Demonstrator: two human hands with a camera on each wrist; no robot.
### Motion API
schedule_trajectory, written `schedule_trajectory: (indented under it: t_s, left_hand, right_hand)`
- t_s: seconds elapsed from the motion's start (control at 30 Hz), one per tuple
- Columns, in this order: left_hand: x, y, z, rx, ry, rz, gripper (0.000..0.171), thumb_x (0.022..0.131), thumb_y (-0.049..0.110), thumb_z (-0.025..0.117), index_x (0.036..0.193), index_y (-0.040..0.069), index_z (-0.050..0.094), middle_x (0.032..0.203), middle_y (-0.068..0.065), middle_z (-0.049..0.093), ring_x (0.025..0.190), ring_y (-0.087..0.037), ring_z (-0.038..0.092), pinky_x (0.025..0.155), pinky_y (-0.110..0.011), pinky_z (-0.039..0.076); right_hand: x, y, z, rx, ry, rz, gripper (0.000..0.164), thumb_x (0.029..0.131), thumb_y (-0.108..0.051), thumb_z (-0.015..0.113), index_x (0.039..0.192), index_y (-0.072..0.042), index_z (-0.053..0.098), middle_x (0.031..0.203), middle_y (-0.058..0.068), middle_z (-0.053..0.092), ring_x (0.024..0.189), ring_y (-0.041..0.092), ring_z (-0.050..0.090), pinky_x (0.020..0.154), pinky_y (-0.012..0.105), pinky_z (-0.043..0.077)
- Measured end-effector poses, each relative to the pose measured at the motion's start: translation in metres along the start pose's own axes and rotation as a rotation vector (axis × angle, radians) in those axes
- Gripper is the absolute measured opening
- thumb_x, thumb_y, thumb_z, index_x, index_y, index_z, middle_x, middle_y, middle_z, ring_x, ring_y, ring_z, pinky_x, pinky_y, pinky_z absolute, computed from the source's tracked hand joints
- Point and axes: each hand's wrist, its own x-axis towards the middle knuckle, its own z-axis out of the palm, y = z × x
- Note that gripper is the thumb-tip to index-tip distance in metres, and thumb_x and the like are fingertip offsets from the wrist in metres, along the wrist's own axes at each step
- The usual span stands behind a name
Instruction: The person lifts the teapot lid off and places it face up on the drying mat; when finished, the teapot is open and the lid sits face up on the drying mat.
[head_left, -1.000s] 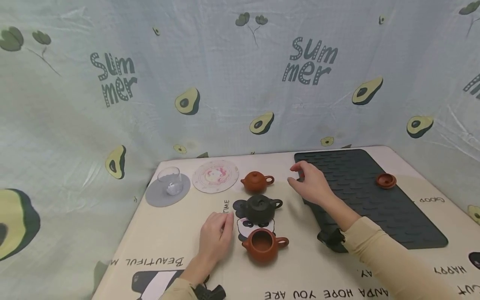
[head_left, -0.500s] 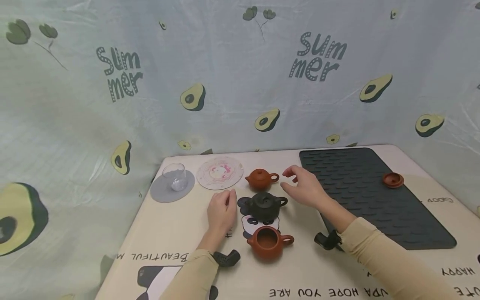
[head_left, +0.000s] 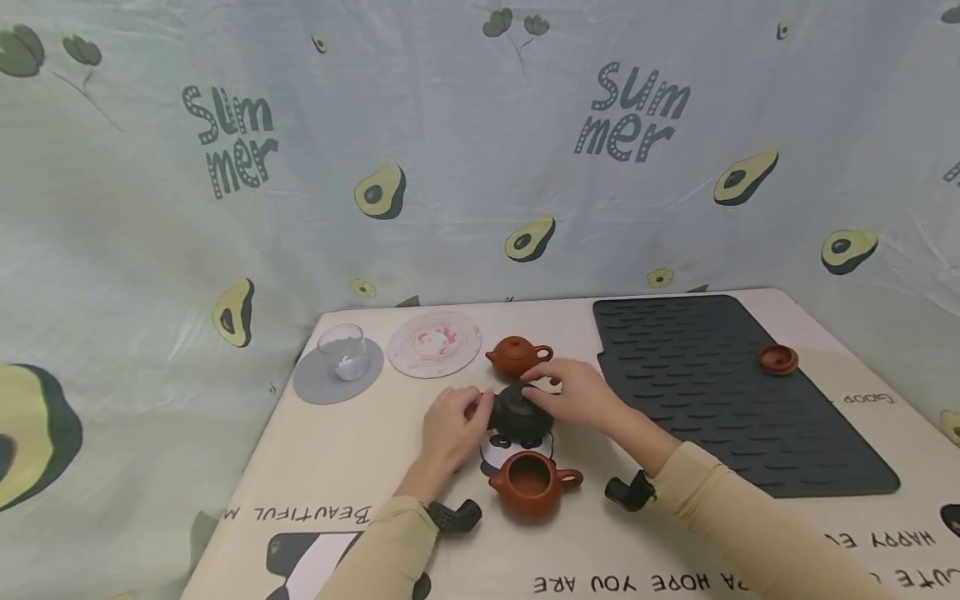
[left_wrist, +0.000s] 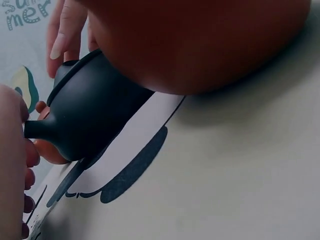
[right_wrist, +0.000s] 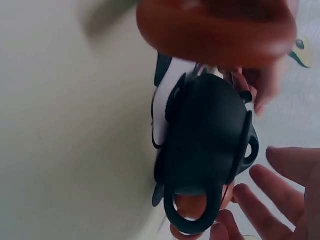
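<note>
In the head view, a black teapot (head_left: 519, 423) stands in the middle of the table. My left hand (head_left: 452, 423) is at its spout (left_wrist: 37, 129), which sits between thumb and curled fingers in the left wrist view; the spout's tip is hidden. From the other side my right hand (head_left: 581, 398) reaches over the lid, thumb and fingers spread around its pierced knob (right_wrist: 253, 150). A small gap shows between thumb and knob in the right wrist view. Nearer stands a reddish-brown clay teapot (head_left: 528, 502) without a lid. Behind the black one is a smaller lidded clay teapot (head_left: 513, 358).
A dark ridged mat (head_left: 697, 400) covers the right side, bearing a reddish-brown lid (head_left: 777, 359). At the back left, a clear glass (head_left: 351, 367) stands on a grey round coaster (head_left: 311, 387), beside a pink patterned disc (head_left: 405, 354). A printed curtain (head_left: 450, 258) hangs behind.
The right hand has moved left from beside the mat, past the small clay teapot's handle, to above the black teapot's lid. The left hand has come forward and right to its spout.
</note>
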Motion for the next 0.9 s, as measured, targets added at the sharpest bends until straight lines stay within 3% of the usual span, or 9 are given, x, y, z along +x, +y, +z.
schedule_trajectory:
  t_s: [0.17, 0.57, 0.9]
  left_hand:
    - [-0.004, -0.002, -0.003, 0.021, -0.030, -0.006, 0.037, 0.102, 0.032, 0.058, 0.067, 0.022, 0.058, 0.060, 0.009, 0.043, 0.067, -0.016, 0.045, 0.061, -0.032, 0.034]
    - [-0.001, 0.001, -0.001, 0.014, -0.088, -0.025, 0.039, 0.107, 0.033, 0.051, 0.070, 0.021, 0.060, 0.064, 0.008, 0.048, 0.071, -0.018, 0.046, 0.065, -0.034, 0.036]
    - [-0.001, -0.001, -0.001, 0.007, -0.064, -0.004, 0.040, 0.107, 0.035, 0.051, 0.070, 0.023, 0.059, 0.062, 0.010, 0.046, 0.069, -0.015, 0.045, 0.063, -0.032, 0.035]
  right_hand:
    - [-0.002, 0.000, 0.008, -0.015, -0.020, -0.075, 0.026, 0.095, -0.027, 0.076, 0.119, -0.018, 0.076, 0.118, 0.001, 0.073, 0.111, 0.026, 0.066, 0.092, 0.045, 0.053]
    - [-0.002, 0.002, 0.008, -0.022, 0.025, -0.069, 0.021, 0.093, -0.027, 0.078, 0.112, -0.020, 0.078, 0.110, -0.004, 0.074, 0.108, 0.023, 0.066, 0.094, 0.046, 0.051]
    - [0.004, 0.010, 0.017, 0.111, 0.102, 0.034, 0.012, 0.087, -0.033, 0.084, 0.096, -0.027, 0.080, 0.112, -0.005, 0.072, 0.111, 0.021, 0.064, 0.090, 0.045, 0.054]
